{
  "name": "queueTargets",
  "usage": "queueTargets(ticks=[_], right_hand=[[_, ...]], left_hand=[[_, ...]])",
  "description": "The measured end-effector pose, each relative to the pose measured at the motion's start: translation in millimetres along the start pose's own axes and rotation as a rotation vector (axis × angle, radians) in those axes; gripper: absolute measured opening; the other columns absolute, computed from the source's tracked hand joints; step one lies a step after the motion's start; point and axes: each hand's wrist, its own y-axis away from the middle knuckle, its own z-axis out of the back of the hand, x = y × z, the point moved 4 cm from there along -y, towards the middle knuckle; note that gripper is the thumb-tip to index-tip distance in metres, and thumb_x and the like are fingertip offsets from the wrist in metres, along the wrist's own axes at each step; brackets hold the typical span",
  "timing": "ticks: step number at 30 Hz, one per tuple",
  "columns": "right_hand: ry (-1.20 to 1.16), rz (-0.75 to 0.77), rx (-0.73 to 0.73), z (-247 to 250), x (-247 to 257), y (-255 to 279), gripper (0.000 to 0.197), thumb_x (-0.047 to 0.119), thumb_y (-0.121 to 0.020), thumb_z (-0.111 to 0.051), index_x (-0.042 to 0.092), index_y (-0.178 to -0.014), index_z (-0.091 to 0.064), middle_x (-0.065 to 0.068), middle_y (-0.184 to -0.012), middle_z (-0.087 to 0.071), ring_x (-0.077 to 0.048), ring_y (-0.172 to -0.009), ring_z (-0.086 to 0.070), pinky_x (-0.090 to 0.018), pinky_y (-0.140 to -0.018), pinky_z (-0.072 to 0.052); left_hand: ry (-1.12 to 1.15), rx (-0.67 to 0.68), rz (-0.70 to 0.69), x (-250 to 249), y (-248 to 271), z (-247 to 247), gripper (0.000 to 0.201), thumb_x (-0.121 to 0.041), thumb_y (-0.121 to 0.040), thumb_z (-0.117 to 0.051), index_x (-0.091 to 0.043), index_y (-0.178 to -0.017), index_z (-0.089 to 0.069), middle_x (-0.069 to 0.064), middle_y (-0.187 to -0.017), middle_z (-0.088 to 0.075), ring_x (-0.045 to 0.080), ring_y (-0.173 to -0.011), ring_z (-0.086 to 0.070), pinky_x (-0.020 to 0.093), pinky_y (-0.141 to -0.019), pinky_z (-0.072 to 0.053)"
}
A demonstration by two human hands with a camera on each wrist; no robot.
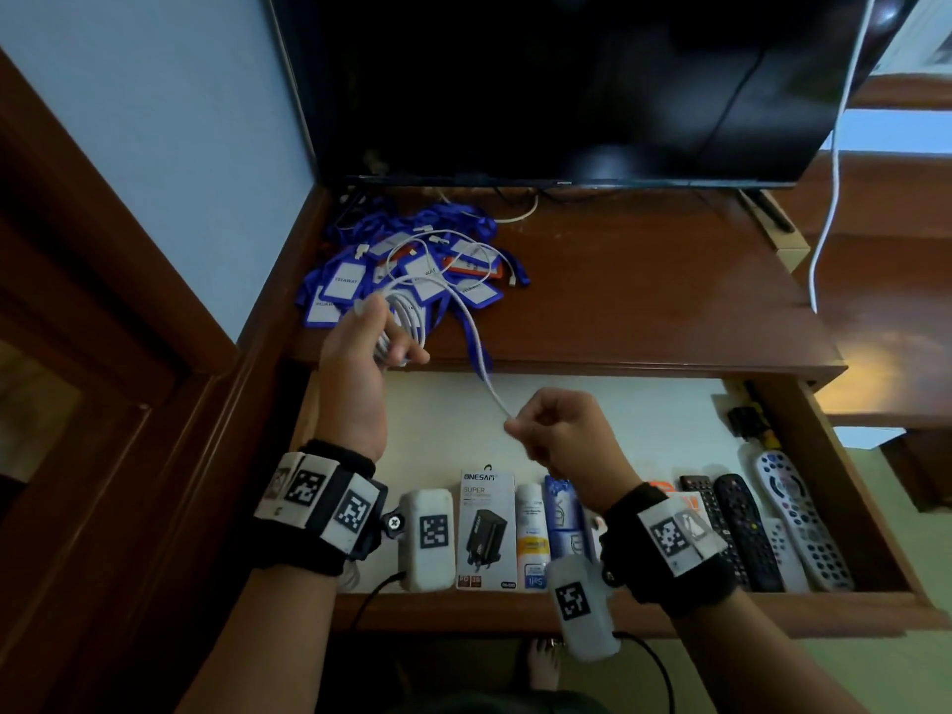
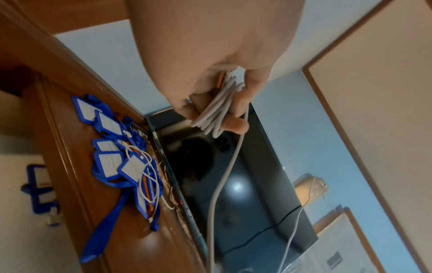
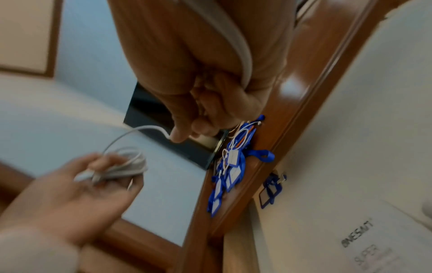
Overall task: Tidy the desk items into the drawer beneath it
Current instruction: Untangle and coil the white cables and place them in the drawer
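My left hand (image 1: 376, 332) holds a coiled bundle of white cable (image 1: 399, 322) above the desk's front edge; the wrist view shows the loops of the cable (image 2: 217, 109) wrapped over its fingers. A free strand runs from the coil to my right hand (image 1: 541, 430), which pinches it over the open drawer (image 1: 644, 414). In the right wrist view the strand (image 3: 140, 131) arcs from the right hand's fingertips (image 3: 177, 137) to the coil in the left hand (image 3: 103, 170). A pile of blue badge holders with lanyards (image 1: 407, 265) lies on the desk (image 1: 644, 291), with a thin white cord on top.
The drawer holds a charger box (image 1: 487, 528), small bottles (image 1: 533, 533), and several remote controls (image 1: 762, 523) along its front. A dark television (image 1: 556, 85) stands at the desk's back. A white cable (image 1: 834, 172) hangs at the right. Wooden panelling is on the left.
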Motion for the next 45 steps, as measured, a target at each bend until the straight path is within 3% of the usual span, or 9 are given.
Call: queueTargets(ticks=[3, 8, 11, 15, 20, 27, 35, 40, 45], right_hand=[[0.138, 0.086, 0.095, -13, 2, 8, 0.019, 0.001, -0.080, -0.071, 0.005, -0.065, -0.061, 0.000, -0.047, -0.054, -0.006, -0.038, -0.044, -0.017, -0.045, -0.038], [0.219, 0.177, 0.387, -32, 9, 22, 0.024, -0.001, -0.083, -0.067, 0.015, -0.066, -0.063, 0.008, -0.046, -0.053, -0.006, -0.044, -0.049, -0.018, -0.051, -0.042], [0.117, 0.220, 0.444, -32, 23, 25, 0.016, -0.003, -0.083, -0.064, 0.009, -0.072, -0.066, 0.008, -0.048, -0.053, -0.005, -0.045, -0.047, -0.016, -0.051, -0.040], [-0.130, 0.229, 0.344, -17, 32, 26, 0.011, 0.002, -0.077, -0.058, 0.002, -0.068, -0.065, 0.004, -0.046, -0.047, -0.008, -0.042, -0.037, -0.017, -0.046, -0.032], [-0.251, 0.171, 0.141, 5, 22, 18, 0.013, 0.005, -0.076, -0.055, -0.002, -0.066, -0.060, 0.000, -0.044, -0.036, -0.009, -0.040, -0.024, -0.018, -0.045, -0.016], [-0.260, 0.126, -0.033, 10, 18, 3, 0.026, 0.019, -0.077, -0.069, -0.001, -0.069, -0.054, 0.004, -0.045, -0.034, -0.008, -0.040, -0.020, -0.015, -0.041, -0.018], [-0.017, 0.115, 0.000, -1, 31, -5, 0.031, 0.018, -0.081, -0.074, 0.013, -0.109, -0.061, -0.004, -0.050, -0.044, -0.006, -0.039, -0.030, -0.017, -0.040, -0.025], [0.097, 0.085, 0.084, -4, 37, -12, 0.021, -0.004, -0.088, -0.054, 0.003, -0.105, -0.064, 0.007, -0.047, -0.043, -0.003, -0.039, -0.031, -0.013, -0.039, -0.026], [0.047, -0.002, 0.148, -3, 41, -13, 0.016, -0.009, -0.082, -0.054, 0.005, -0.089, -0.055, 0.010, -0.041, -0.041, -0.003, -0.035, -0.030, -0.016, -0.037, -0.024]], left_hand=[[-0.092, 0.013, -0.023, 7, 0, -3, 0.034, -0.026, -0.101, -0.040, -0.013, -0.069, -0.046, 0.000, -0.056, -0.039, 0.021, -0.061, -0.052, 0.023, -0.064, -0.049], [-0.310, 0.137, 0.002, 19, 8, -9, 0.030, -0.026, -0.100, -0.044, -0.012, -0.076, -0.055, 0.007, -0.064, -0.057, 0.019, -0.068, -0.060, 0.014, -0.070, -0.047], [-0.390, 0.229, 0.072, 31, 13, -11, 0.030, -0.028, -0.099, -0.045, -0.016, -0.075, -0.059, 0.006, -0.067, -0.066, 0.019, -0.074, -0.063, 0.026, -0.078, -0.045], [-0.387, 0.297, 0.150, 41, 16, -11, 0.030, -0.022, -0.097, -0.048, -0.011, -0.071, -0.058, 0.007, -0.055, -0.062, 0.031, -0.066, -0.061, 0.044, -0.077, -0.046], [-0.253, 0.378, 0.252, 41, 19, -16, 0.024, -0.017, -0.096, -0.048, -0.006, -0.076, -0.055, 0.008, -0.050, -0.050, 0.023, -0.050, -0.054, 0.034, -0.060, -0.044], [-0.155, 0.557, 0.310, 39, 20, -33, 0.028, -0.025, -0.091, -0.048, -0.013, -0.070, -0.062, 0.003, -0.050, -0.043, 0.019, -0.047, -0.040, 0.025, -0.049, -0.039], [0.069, 0.543, 0.431, 40, 15, -44, 0.034, -0.024, -0.092, -0.047, 0.008, -0.100, -0.056, 0.002, -0.050, -0.036, 0.012, -0.044, -0.035, 0.021, -0.042, -0.036], [0.088, 0.540, 0.460, 38, 15, -44, 0.030, -0.023, -0.086, -0.051, 0.002, -0.069, -0.053, 0.005, -0.047, -0.038, 0.016, -0.040, -0.039, 0.024, -0.042, -0.039], [0.134, 0.579, 0.556, 36, 16, -41, 0.025, -0.023, -0.082, -0.052, -0.006, -0.064, -0.051, 0.001, -0.043, -0.031, 0.013, -0.038, -0.032, 0.023, -0.040, -0.037]])
